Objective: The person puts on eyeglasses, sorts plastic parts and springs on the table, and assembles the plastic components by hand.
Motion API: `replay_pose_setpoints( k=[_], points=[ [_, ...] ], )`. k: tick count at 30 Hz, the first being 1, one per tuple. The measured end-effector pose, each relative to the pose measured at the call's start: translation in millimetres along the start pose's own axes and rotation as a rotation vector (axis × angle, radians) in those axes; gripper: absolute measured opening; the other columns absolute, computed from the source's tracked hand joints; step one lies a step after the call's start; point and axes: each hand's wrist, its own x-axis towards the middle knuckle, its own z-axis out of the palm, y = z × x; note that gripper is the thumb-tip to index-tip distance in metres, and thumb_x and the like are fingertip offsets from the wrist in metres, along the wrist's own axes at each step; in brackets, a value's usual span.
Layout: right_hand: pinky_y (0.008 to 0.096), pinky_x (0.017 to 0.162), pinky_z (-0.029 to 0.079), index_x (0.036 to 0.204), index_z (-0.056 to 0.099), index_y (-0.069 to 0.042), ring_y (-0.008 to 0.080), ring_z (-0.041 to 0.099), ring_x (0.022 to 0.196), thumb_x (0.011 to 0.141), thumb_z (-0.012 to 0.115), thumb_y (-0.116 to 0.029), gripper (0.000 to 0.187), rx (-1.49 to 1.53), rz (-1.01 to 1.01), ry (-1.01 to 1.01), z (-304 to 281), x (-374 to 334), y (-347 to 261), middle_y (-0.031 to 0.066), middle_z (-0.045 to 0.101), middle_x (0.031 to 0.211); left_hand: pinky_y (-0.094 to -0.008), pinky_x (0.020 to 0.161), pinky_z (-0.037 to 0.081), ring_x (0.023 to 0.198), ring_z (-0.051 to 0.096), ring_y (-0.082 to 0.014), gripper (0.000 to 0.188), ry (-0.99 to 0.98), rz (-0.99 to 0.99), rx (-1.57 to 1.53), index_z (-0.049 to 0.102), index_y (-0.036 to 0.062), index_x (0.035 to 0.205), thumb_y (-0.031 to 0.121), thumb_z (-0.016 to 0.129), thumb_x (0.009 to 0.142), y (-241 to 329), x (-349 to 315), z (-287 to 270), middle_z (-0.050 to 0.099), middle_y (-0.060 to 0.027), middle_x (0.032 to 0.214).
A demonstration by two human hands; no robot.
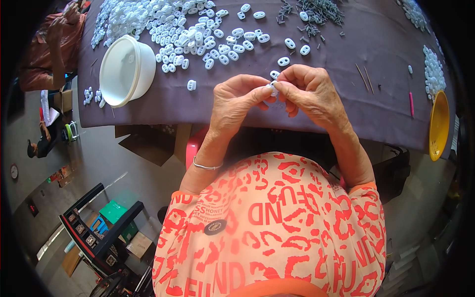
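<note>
Over the near edge of the cloth, my left hand (236, 100) and my right hand (312, 95) meet fingertip to fingertip. Between them they pinch a small white plastic cord lock (272, 89), partly covered by the fingers. Whether the right fingertips also hold a smaller part cannot be made out. Just beyond the fingertips lies another white cord lock (274, 74), oval with two holes. A few more, such as one cord lock (283, 61), lie loosely in a line leading away. Farther back is a heap of small dark grey pieces (316, 17), possibly springs.
A big pile of white cord locks (183, 34) spreads over the far left of the purple-grey tablecloth (346, 106). A white tub (143, 69) stands at left. To the right are thin sticks (365, 79), a pink pen-like stick (411, 104) and a yellow bowl (439, 126). Another person (52, 49) sits far left.
</note>
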Motion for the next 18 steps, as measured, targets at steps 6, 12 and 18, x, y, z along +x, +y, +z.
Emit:
replay_pose_setpoints(
  k=[6,12,18],
  points=[
    [0.0200,0.043,0.045,0.085,0.059,0.002,0.0073,0.054,0.050,0.085,0.061,-0.016,0.018,0.014,-0.020,-0.037,-2.0,2.7,-1.0,0.0036,0.059,0.063,-0.0239,0.058,0.050,0.071,0.064,-0.0148,0.016,0.027,0.016,0.006,0.064,-0.0019,0.090,0.009,0.069,0.078,-1.2,-1.2,2.4,0.066,-0.0096,0.081],
    [0.0199,0.042,0.044,0.083,0.059,0.002,0.0071,0.054,0.047,0.084,0.061,-0.015,0.017,0.000,-0.019,-0.072,-4.7,7.1,1.3,0.0039,0.059,0.062,-0.0239,0.057,0.050,0.070,0.063,-0.0148,0.016,0.037,0.015,0.004,0.064,-0.0020,0.089,0.009,0.068,0.079,-3.7,-1.9,3.4,0.066,-0.0096,0.080],
    [0.0197,0.040,0.044,0.082,0.059,0.002,0.0067,0.054,0.047,0.084,0.061,-0.014,0.016,0.037,-0.014,-0.100,-6.5,10.0,0.9,0.0039,0.059,0.061,-0.0237,0.057,0.050,0.070,0.063,-0.0145,0.016,0.063,0.006,0.003,0.064,-0.0023,0.089,0.009,0.068,0.079,-4.2,-2.6,6.6,0.066,-0.0097,0.080]
  ],
)
